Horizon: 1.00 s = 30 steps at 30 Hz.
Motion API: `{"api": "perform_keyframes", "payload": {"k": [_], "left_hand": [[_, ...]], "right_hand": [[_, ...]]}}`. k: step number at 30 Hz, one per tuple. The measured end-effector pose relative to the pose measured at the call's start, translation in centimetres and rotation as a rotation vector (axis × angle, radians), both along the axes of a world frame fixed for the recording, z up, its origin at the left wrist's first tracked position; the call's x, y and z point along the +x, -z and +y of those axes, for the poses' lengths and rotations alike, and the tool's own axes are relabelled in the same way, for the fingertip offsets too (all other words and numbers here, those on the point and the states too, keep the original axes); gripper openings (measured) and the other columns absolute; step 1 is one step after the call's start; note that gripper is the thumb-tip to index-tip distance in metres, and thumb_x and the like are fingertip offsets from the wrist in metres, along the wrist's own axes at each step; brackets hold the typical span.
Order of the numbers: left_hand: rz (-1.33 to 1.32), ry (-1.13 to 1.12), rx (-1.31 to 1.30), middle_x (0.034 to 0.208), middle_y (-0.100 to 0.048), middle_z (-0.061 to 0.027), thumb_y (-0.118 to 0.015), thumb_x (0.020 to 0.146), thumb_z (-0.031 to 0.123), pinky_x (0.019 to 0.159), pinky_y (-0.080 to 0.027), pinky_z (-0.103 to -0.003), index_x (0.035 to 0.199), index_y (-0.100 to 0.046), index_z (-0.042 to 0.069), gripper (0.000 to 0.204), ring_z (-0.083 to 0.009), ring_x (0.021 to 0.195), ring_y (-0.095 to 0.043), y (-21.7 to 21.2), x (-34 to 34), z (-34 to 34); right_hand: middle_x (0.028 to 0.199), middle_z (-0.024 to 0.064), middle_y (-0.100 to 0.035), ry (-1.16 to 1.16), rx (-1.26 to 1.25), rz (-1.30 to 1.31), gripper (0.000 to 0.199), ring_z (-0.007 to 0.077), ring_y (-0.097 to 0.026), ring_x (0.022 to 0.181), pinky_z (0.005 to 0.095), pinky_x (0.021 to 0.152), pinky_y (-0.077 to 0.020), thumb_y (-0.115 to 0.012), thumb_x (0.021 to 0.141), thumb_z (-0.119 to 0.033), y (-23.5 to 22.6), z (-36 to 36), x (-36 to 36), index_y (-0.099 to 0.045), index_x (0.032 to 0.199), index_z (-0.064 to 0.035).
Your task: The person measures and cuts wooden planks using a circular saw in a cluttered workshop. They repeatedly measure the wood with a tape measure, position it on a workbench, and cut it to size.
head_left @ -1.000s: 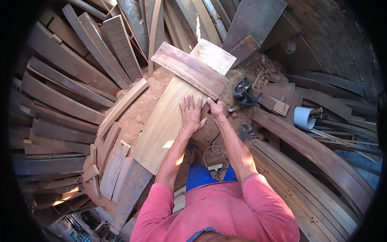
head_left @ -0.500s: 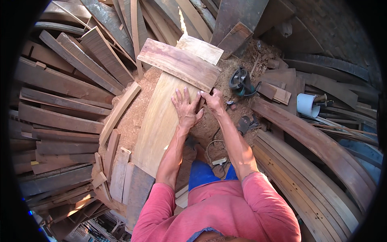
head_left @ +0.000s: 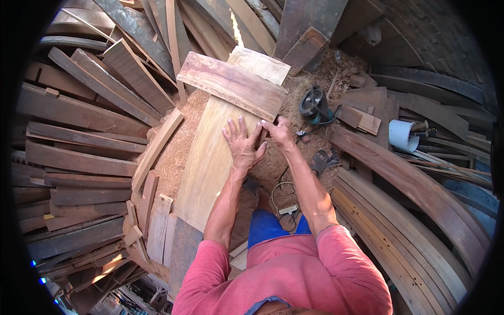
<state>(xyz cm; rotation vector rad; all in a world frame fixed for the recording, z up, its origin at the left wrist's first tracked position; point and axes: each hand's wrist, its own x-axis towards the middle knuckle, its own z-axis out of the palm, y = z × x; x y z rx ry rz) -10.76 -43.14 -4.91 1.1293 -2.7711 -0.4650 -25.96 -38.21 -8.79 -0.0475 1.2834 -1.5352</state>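
Observation:
A long pale plank (head_left: pixel 202 163) lies lengthwise before me. Across its far part rests a reddish-brown board (head_left: pixel 231 84), set at a slant. My left hand (head_left: pixel 243 149) lies flat on the pale plank with its fingers spread, just short of the board's near edge. My right hand (head_left: pixel 281 132) is closed at the board's near right corner, thumb and fingers drawn together. What it holds, if anything, is hidden. A small dark wood piece shows between the two hands, beside the plank's edge.
A green and black corded power tool (head_left: pixel 315 105) sits on the sawdust to the right. A white power strip (head_left: pixel 288 210) lies by my legs. Stacked curved boards (head_left: pixel 399 226) fill the right side; many timbers (head_left: pixel 79 157) lean at the left. A white cylindrical container (head_left: pixel 401 135) lies at far right.
Both hands keep nearly the same place on the plank and board. The whole view has shifted slightly.

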Motion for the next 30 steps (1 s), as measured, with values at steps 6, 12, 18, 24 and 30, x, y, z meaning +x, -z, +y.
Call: {"api": "perform_keyframes", "payload": {"k": [6,12,18,24,30], "left_hand": [[0.003,-0.006,0.000,0.171,-0.025,-0.0282,-0.085,0.079,0.043,0.120,-0.006,-0.078,0.153,-0.057,0.035,0.080,-0.0596,0.156,-0.012,0.2,0.1,0.1],[-0.009,-0.010,0.023,0.170,-0.025,-0.0295,-0.085,0.077,0.040,0.119,-0.007,-0.080,0.155,-0.053,0.038,0.084,-0.0609,0.156,-0.010,0.0,0.2,0.0],[-0.039,0.016,0.022,0.170,-0.025,-0.0285,-0.085,0.077,0.036,0.119,-0.008,-0.081,0.155,-0.052,0.038,0.085,-0.0610,0.156,-0.010,-0.1,0.4,-0.2],[-0.020,0.010,0.015,0.170,-0.026,-0.0285,-0.085,0.076,0.035,0.119,-0.008,-0.080,0.154,-0.053,0.038,0.085,-0.0600,0.156,-0.009,0.3,0.2,0.0],[-0.036,-0.019,0.019,0.170,-0.025,-0.0254,-0.086,0.075,0.037,0.121,-0.006,-0.076,0.152,-0.055,0.039,0.082,-0.0571,0.157,-0.011,0.2,-0.5,0.1]], "right_hand": [[0.106,0.0104,-0.077,0.014,-0.006,-0.066,0.026,0.0165,-0.072,0.089,0.0314,0.079,-0.0596,-0.076,0.092,-0.004,-1.2,-0.2,-0.1,-0.073,0.116,0.0052],[0.108,0.0121,-0.074,-0.064,0.023,-0.040,0.030,0.0203,-0.074,0.089,0.0362,0.078,-0.0637,-0.076,0.095,-0.009,-0.8,-0.2,-0.3,-0.067,0.120,0.0059],[0.107,0.0088,-0.074,-0.079,0.078,-0.103,0.039,0.0150,-0.070,0.087,0.0296,0.074,-0.0576,-0.078,0.094,-0.010,-1.2,0.4,-0.6,-0.065,0.127,0.0043],[0.099,0.0036,-0.069,0.044,0.204,-0.043,0.036,0.0065,-0.062,0.074,0.0199,0.057,-0.0479,-0.072,0.101,-0.021,1.3,13.9,-4.6,-0.061,0.130,-0.0024],[0.081,0.0010,-0.068,0.096,0.846,0.128,0.020,0.0066,-0.057,0.058,0.0221,0.046,-0.0419,-0.065,0.105,-0.025,1.9,31.7,-6.2,-0.069,0.107,-0.0059]]}}
